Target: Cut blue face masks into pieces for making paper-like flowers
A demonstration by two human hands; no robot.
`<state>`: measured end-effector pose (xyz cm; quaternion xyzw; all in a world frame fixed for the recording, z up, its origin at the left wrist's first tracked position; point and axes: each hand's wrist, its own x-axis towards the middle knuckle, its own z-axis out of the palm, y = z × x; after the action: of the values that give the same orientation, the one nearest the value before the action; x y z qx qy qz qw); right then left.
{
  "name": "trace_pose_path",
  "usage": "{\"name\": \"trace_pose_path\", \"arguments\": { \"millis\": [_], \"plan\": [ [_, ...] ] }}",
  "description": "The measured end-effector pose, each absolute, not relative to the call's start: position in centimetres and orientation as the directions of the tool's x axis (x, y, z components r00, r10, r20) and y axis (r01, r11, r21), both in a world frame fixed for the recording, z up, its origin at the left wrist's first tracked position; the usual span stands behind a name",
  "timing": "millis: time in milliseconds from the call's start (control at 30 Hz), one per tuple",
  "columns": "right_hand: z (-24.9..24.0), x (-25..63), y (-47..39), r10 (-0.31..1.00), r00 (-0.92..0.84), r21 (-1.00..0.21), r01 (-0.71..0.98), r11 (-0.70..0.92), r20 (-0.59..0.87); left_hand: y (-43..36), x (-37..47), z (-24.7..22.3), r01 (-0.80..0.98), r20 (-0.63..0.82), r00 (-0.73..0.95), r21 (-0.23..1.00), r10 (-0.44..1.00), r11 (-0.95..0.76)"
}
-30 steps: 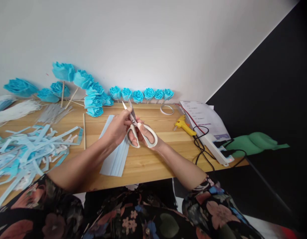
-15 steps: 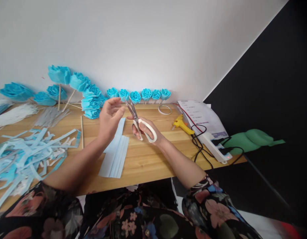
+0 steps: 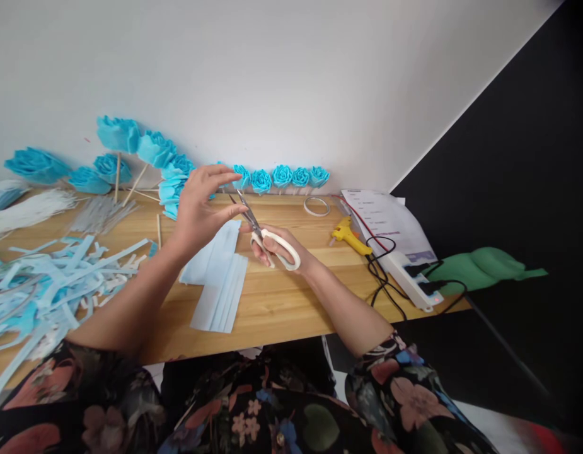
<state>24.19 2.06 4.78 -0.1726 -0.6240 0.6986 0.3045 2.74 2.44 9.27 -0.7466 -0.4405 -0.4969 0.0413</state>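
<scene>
Fingers of my right hand [image 3: 284, 243] wrap round the white handles of a pair of scissors [image 3: 251, 219], whose blades are slightly parted and point up and to the left. My left hand [image 3: 203, 205] is raised beside the blade tips, thumb and fingers spread apart, with nothing visible between them. Whether the thumb touches a blade I cannot tell. Below the hands, pale blue pleated pieces like face-mask fabric [image 3: 220, 296] lie overlapping on the wooden table [image 3: 282, 309], partly covered by my left hand and wrist.
A heap of pale blue strips [image 3: 59, 284] lies at left. Blue fabric flowers [image 3: 282, 178] line the wall, several on sticks. At right are a yellow glue gun [image 3: 350, 236], a tape roll [image 3: 316, 206], printed papers [image 3: 383, 217], a power strip [image 3: 416, 284] and black cables [image 3: 380, 277].
My left hand has lifted and moved left, its thumb and fingers spreading wider. The scissors stay in my right hand, blades a little lower. The view has shifted slightly.
</scene>
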Motion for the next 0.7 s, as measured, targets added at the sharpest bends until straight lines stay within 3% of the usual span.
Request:
{"name": "trace_pose_path", "arguments": {
  "millis": [133, 367, 700],
  "plan": [
    [4.9, 24.5, 2.3, 0.632, -0.764, -0.985, -0.171, -0.006, 0.129, 2.2, 2.3, 10.2, 0.702, 0.733, 0.151, 0.393, 0.663, -0.594],
    [5.7, 24.6, 2.3, 0.647, -0.756, -0.992, -0.127, 0.006, 0.101, 2.2, 2.3, 10.9, 0.504, 0.615, 0.041, 0.668, 0.787, -0.548],
    [5.7, 24.5, 2.2, 0.642, -0.756, -0.988, -0.156, 0.011, 0.127, 2.3, 2.6, 10.5, 0.528, 0.647, 0.041, 0.633, 0.761, -0.567]
  ]
}}
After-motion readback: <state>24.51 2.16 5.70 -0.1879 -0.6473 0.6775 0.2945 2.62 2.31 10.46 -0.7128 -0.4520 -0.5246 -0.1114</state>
